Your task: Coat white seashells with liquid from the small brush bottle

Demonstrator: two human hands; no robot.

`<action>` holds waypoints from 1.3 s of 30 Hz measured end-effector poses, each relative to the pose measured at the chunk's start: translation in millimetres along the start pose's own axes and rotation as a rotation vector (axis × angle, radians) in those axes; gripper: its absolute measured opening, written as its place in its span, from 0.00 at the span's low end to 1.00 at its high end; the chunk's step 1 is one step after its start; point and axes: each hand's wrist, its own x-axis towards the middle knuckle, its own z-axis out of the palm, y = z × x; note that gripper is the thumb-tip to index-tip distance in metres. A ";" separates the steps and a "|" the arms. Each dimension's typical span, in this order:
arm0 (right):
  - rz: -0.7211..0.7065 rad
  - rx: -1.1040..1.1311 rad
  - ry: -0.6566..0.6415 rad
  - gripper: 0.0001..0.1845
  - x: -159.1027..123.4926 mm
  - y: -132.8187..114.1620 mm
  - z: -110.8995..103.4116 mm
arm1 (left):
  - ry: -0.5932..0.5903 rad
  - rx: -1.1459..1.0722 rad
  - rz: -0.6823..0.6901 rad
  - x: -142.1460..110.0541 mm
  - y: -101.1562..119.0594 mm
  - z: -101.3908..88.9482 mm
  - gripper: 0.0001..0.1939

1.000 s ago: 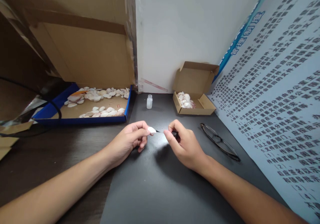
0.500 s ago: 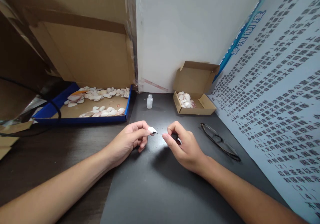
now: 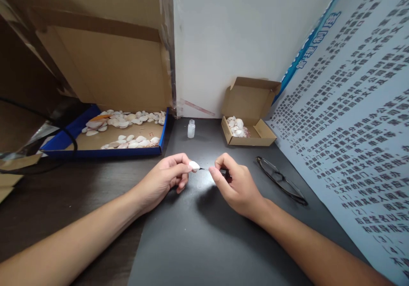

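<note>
Between the thumb and fingers of my left hand [image 3: 172, 171] is a small white seashell [image 3: 194, 165], its free edge facing right. My right hand [image 3: 234, 184] is closed around a black-capped brush [image 3: 201, 169], whose thin stem points left. The dark brush tip lies at the shell's right edge; I cannot tell whether they touch. Most of the black cap is hidden by my fingers. Beyond the hands, a small uncapped bottle [image 3: 191, 130] of whitish, translucent look stands upright on the dark grey mat [image 3: 179, 243].
On the left, a blue-rimmed cardboard box [image 3: 105, 153] with its lid raised holds many seashells. A smaller open cardboard box [image 3: 252, 141] at the back right has shells in it. Eyeglasses [image 3: 281, 179] lie right of my right hand. A printed sheet [image 3: 345, 120] borders the right side.
The brush tip has slid slightly right, from the shell's face to its edge, and my right hand has shifted a little with it. The shell has tilted slightly in my left hand.
</note>
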 end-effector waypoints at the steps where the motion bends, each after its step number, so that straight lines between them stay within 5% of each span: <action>1: 0.002 -0.001 0.007 0.10 -0.2 -0.5 -0.4 | 0.005 -0.001 -0.001 0.0 -0.1 0.0 0.08; 30: -0.024 0.009 0.075 0.10 -0.2 -1.9 -2.5 | 0.025 0.039 0.009 0.0 1.0 2.6 0.09; 39: -0.069 0.043 0.003 0.10 -1.5 -0.8 2.2 | 0.024 0.041 -0.009 -0.4 1.6 3.0 0.10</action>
